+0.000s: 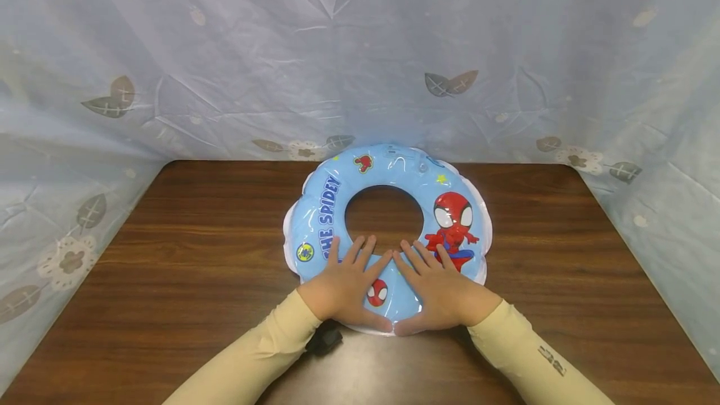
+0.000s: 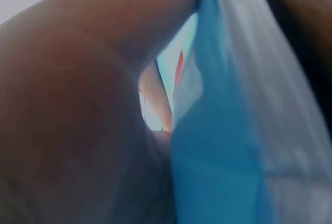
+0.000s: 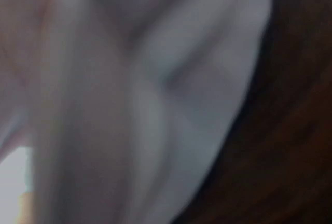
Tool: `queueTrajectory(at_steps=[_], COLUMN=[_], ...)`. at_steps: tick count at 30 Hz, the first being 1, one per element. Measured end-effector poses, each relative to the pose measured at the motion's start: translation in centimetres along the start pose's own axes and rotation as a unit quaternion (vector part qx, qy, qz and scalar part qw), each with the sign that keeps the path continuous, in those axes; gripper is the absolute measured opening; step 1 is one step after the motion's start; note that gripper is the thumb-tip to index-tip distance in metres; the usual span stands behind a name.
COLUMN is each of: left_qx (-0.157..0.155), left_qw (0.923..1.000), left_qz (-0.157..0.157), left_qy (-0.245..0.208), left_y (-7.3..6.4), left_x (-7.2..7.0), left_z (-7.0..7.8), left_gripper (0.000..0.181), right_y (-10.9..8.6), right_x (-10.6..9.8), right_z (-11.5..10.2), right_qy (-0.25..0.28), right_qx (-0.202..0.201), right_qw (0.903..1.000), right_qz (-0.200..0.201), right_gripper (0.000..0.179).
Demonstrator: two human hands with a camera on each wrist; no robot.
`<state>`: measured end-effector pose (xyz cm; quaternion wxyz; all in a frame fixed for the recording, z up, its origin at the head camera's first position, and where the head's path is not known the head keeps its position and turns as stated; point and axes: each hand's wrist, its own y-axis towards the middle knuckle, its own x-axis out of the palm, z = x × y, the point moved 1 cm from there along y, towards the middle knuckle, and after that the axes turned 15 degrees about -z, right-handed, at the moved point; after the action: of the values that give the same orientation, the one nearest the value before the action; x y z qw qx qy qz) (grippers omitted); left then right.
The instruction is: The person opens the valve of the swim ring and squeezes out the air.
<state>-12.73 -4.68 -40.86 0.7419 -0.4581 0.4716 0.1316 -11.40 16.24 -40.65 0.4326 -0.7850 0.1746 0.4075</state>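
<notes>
A light blue inflatable swim ring [image 1: 388, 167] lies flat on the wooden table, puffed up, with a red cartoon figure on its right side and lettering on its left. My left hand [image 1: 345, 286] rests on the ring's near left part, fingers spread and straight. On the near right part lies my right hand [image 1: 444, 289], spread the same way. The two thumbs meet near the ring's front edge, and the index fingertips almost join by the hole. In the left wrist view the hand is close against the ring's blue side [image 2: 218, 130]. The right wrist view shows the blurred pale rim [image 3: 207, 105].
The brown wooden table [image 1: 197, 255] reaches out on both sides of the ring. A small black object [image 1: 324, 339] sits by the left wrist. Pale curtains [image 1: 360, 67] with leaf prints hang behind the table and at its sides.
</notes>
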Motion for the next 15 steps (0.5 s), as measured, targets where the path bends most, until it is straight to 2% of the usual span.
queueTrajectory(at_steps=[7,15], left_qx=[0.002,0.000], left_qw=[0.9999,0.9999], left_qz=[-0.007,-0.010], left_qy=[-0.009,-0.014], left_y=[-0.07,-0.10], left_x=[-0.15,0.00], left_z=[0.09,0.04], left_gripper=[0.117,0.118], right_y=[0.37,0.07], right_x=[0.63,0.02], right_z=[0.26,-0.09], right_qy=[-0.005,0.007], right_qx=[0.012,0.006], right_qw=[0.9999,0.9999], right_qz=[-0.011,-0.014], right_gripper=[0.124,0.122])
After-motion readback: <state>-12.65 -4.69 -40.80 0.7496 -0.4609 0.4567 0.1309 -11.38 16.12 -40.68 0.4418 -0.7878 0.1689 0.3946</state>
